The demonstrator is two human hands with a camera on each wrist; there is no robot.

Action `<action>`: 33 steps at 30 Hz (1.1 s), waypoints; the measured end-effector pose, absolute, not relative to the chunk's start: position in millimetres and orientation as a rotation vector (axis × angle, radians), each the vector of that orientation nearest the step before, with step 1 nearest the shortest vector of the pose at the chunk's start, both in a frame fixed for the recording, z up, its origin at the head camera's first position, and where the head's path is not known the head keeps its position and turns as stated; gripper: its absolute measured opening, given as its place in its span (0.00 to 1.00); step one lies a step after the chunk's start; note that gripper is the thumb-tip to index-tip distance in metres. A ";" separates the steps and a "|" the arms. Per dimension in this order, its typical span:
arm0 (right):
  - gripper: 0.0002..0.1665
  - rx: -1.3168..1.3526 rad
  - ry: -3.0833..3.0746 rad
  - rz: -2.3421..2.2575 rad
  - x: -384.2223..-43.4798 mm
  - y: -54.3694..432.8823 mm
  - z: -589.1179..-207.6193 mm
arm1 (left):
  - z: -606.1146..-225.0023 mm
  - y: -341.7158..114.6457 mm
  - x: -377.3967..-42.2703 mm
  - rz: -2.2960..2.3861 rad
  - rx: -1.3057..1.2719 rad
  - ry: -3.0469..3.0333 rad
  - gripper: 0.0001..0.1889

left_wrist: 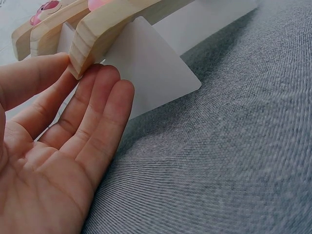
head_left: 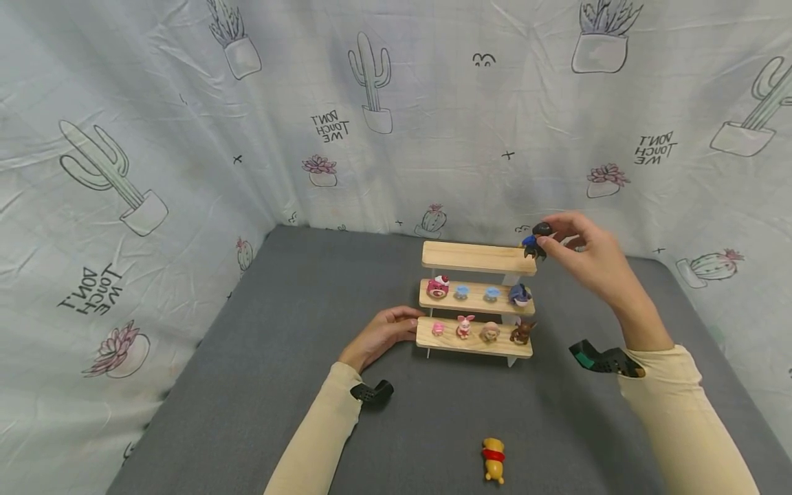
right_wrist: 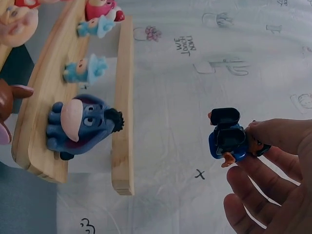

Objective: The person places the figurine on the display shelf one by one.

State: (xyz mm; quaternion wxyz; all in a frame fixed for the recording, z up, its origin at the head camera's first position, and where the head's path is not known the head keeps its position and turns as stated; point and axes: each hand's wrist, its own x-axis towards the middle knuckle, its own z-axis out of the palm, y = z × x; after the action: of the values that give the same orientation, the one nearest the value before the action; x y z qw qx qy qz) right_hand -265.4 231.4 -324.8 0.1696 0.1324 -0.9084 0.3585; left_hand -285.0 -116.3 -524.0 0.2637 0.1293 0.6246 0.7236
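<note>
A three-tier wooden display shelf (head_left: 476,256) with pale side supports stands on the grey cloth. My left hand (head_left: 385,335) pinches the left end of its lowest board, thumb on one side and fingers beneath, as the left wrist view shows. My right hand (head_left: 584,258) holds a small figurine (right_wrist: 228,139) with a dark head, blue body and black boots between thumb and fingers. It hangs in the air by the right end of the bare top board. On the middle board sit a pink bear figurine (head_left: 438,287), two light-blue figurines (right_wrist: 87,69) and a blue donkey figurine (right_wrist: 85,126).
The lowest board carries several small figurines, among them a pink-and-white piglet (head_left: 464,327) and a brown one with long ears (head_left: 521,333). A yellow bear figurine (head_left: 493,462) in a red top lies on the cloth near the front. A patterned curtain (head_left: 396,185) hangs behind.
</note>
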 end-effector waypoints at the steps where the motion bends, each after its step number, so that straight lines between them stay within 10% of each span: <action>1: 0.21 0.372 -2.586 1.016 -266.4 231.7 -324.8 | -524.4 -116.2 -285.1 1.958 0.350 1.685 0.18; 33: 0.21 0.351 -2.669 1.024 -295.4 229.3 -347.3 | -527.5 -116.5 -288.5 1.955 0.370 1.681 0.19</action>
State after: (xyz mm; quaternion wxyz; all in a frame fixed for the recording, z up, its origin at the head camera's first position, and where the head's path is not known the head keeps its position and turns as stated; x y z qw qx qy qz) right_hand -295.4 229.3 -347.3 0.1306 0.1208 -0.9188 0.3525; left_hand -288.5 -116.5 -527.5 0.2655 0.1371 0.6222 0.7236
